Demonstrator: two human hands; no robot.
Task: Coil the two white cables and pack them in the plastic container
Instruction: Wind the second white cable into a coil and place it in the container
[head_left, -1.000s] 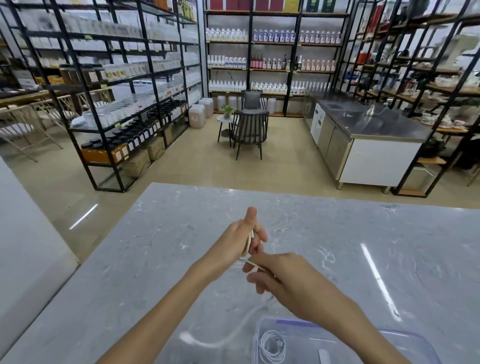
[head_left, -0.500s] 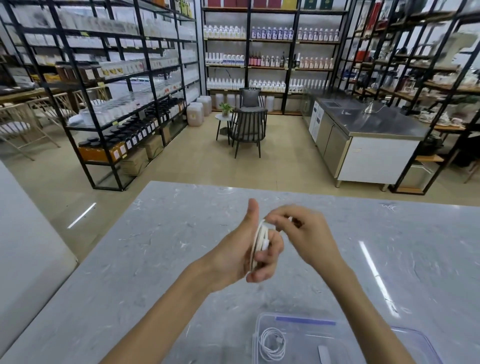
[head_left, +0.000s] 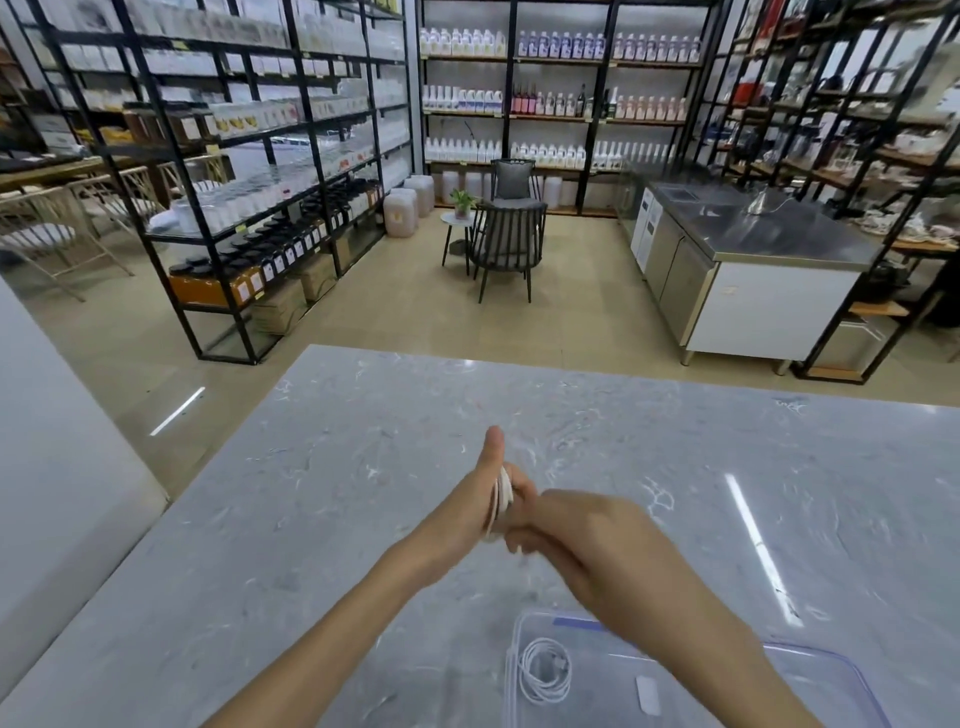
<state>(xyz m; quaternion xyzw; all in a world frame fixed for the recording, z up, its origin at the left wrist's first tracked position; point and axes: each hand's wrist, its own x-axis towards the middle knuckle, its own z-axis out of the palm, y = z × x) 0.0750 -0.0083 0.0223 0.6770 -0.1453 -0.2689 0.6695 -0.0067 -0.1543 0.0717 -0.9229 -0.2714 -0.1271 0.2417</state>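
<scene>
**Q:** Report progress on the two cables.

**A:** One of two is packed. The first white cable (head_left: 544, 670), a thin cord wound into a loose round ring, lies flat inside the clear rectangular plastic container (head_left: 519, 639), close to its left wall. The container stands on the grey marbled stone worktop (head_left: 363, 467), at the near edge of my view.

**Q:** Location of the other cable?

**A:** The second white cable (head_left: 503, 493) is in my left hand (head_left: 462, 519), above the worktop and beyond the container. The fingers curl round it as a flat bundle of loops. The thumb stands straight up alongside the bundle.

**Q:** State of the other hand?

**A:** My right hand (head_left: 587, 540) is at the lower end of the bundle, against the left hand, with fingers curled inward. Motion blur hides the fingertips. I cannot tell whether they pinch the cable tail or close on nothing.

**Q:** Remaining steps?

**A:** As I judge it:
1. Finish the winding. No loose length hangs in view, so the coil looks nearly complete.
2. Tuck or hold the tail so the loops do not spring apart.
3. Lower the bundle into the container, onto the bare floor between the first ring and a small pale flat item (head_left: 648, 695).

The task is roughly past its midpoint. The second placement is not yet done.
</scene>
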